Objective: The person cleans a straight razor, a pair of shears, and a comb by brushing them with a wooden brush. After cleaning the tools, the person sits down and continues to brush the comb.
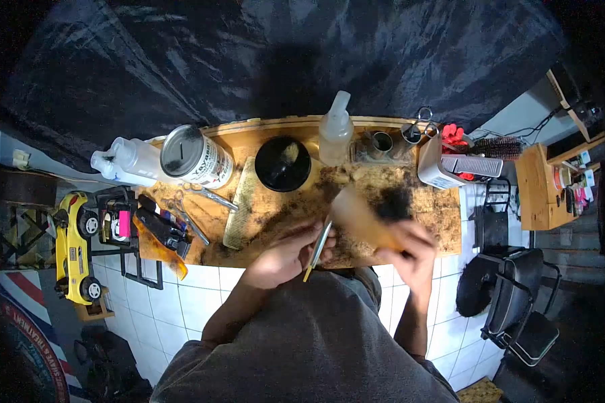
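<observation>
left hand [286, 258] holding razor [318, 250], right hand [410, 252] holding wooden brush [364, 216], above shelf [444, 208]

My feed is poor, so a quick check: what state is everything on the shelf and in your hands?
left hand, shut on thin metal tool
right hand, shut on wooden brush
spray bottle, upright, nozzle on
tin, lid on
black jar, open
comb, lying flat
scissors, lying flat, blades shut
shelf, strewn with hair clippings
</observation>
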The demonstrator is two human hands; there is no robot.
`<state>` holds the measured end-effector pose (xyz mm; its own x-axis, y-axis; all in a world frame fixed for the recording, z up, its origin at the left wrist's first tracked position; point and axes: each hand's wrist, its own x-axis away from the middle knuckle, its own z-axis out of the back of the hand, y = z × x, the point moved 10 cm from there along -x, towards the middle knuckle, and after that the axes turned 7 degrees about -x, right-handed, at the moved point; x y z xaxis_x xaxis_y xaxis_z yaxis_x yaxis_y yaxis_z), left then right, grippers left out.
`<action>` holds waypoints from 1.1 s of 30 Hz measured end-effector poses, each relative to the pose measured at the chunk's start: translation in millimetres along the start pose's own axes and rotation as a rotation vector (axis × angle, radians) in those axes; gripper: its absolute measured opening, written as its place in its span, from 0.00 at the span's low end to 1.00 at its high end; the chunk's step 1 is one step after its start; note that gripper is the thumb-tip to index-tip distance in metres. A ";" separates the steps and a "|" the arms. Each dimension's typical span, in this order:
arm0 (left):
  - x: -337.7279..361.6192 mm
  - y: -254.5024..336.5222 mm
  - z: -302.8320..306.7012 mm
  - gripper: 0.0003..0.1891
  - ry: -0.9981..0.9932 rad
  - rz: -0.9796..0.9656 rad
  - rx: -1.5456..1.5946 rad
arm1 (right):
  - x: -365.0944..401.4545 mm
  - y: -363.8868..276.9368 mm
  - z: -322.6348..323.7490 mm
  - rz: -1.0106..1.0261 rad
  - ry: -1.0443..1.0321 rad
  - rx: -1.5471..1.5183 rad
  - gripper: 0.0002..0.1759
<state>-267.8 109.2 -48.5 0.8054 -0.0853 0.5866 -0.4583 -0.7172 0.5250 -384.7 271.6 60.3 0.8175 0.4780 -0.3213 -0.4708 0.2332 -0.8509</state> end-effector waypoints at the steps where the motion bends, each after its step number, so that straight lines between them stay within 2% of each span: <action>1: 0.4 9.1 0.4 0.20 -0.059 -0.086 -0.139 | 8.3 -5.0 -20.7 0.066 -0.210 -0.075 0.17; 2: -3.4 7.5 2.7 0.20 -0.061 -0.085 -0.141 | 18.4 -12.0 -39.4 0.131 -0.418 -0.149 0.17; 4: -5.7 15.4 -10.1 0.20 -0.194 -0.143 0.110 | 15.5 -18.0 -45.6 0.165 -0.419 -0.124 0.15; 6: 0.0 13.3 -16.4 0.21 -0.190 -0.115 0.080 | 4.5 -18.9 -32.4 0.331 -0.237 0.095 0.15; 7: 3.9 12.6 -21.9 0.22 -0.189 -0.091 0.049 | -1.2 9.2 -20.8 0.029 -0.092 0.026 0.17; 8: 6.2 10.9 -25.0 0.22 -0.188 -0.069 0.019 | -4.5 18.1 -9.6 -0.066 0.067 0.098 0.18; 11: 6.8 9.4 -26.0 0.24 -0.193 -0.054 -0.005 | -10.6 24.1 4.3 -0.166 0.115 -0.018 0.19; 13: 7.3 13.6 -32.7 0.25 -0.200 -0.060 0.040 | -4.5 4.4 -11.3 0.071 -0.140 -0.097 0.21; 14: 5.3 22.7 -26.1 0.26 -0.069 -0.127 -0.074 | 3.4 -7.9 -25.5 0.180 -0.313 -0.145 0.22; 15: 6.0 32.0 -18.3 0.27 0.064 -0.191 -0.187 | 13.3 -9.6 -36.4 0.126 -0.413 -0.185 0.22; 16: -1.2 23.5 -22.9 0.27 -0.193 -0.135 -0.127 | 22.5 -11.7 -49.6 0.072 -0.514 -0.227 0.22; 17: -5.6 12.7 -19.1 0.28 -0.302 -0.080 0.096 | 22.8 -13.5 -54.8 0.069 -0.516 -0.229 0.22; 18: -2.9 11.6 -26.3 0.28 -0.407 -0.023 0.320 | 18.7 -13.7 -52.2 0.085 -0.423 -0.173 0.21; 19: 10.7 30.4 -21.9 0.28 0.016 -0.196 0.136 | 15.3 -12.1 -47.3 0.098 -0.330 -0.116 0.20; 20: 9.3 32.1 -17.2 0.27 0.049 -0.156 0.110 | 11.9 -3.9 -41.4 0.132 -0.266 -0.032 0.20; 22: 6.6 29.0 -27.7 0.25 -0.259 -0.095 0.195 | 2.5 3.7 -17.7 0.017 0.028 0.100 0.22; 23: 6.5 23.9 -23.7 0.25 -0.257 -0.093 0.194 | 1.1 11.3 -6.9 -0.132 0.162 0.020 0.22; 24: 10.4 25.0 -28.8 0.25 -0.255 -0.103 0.175 | 0.0 10.6 -3.2 -0.131 0.163 0.018 0.22; 26: 16.9 30.3 -40.2 0.24 -0.248 -0.116 0.156 | -2.7 3.8 -3.5 -0.010 0.010 -0.034 0.22; 27: 16.1 30.3 -32.9 0.25 -0.086 -0.096 0.010 | 0.2 -4.0 -13.3 0.057 -0.180 -0.043 0.22; 28: 16.2 30.2 -21.5 0.26 0.072 -0.075 -0.135 | 3.1 -6.1 -12.7 0.056 -0.178 -0.043 0.22; 29: 7.6 31.7 -17.7 0.28 -0.020 -0.190 -0.022 | 10.1 -12.7 -27.9 0.085 -0.330 -0.090 0.22; 30: 2.2 31.7 -15.0 0.28 -0.083 -0.169 -0.053 | 18.4 -19.7 -42.7 0.112 -0.481 -0.139 0.22; 32: -1.8 23.5 -11.2 0.27 -0.116 -0.174 0.039 | 17.9 -16.1 -47.3 0.103 -0.498 -0.119 0.20; 33: -1.7 22.1 -7.0 0.27 -0.114 -0.171 0.041 | 10.7 -4.6 -36.3 0.096 -0.355 -0.060 0.19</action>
<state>-282.0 98.3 -33.6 0.9085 -0.0365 0.4163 -0.2980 -0.7551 0.5840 -361.8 244.9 45.6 0.5994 0.7619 -0.2455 -0.5106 0.1277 -0.8503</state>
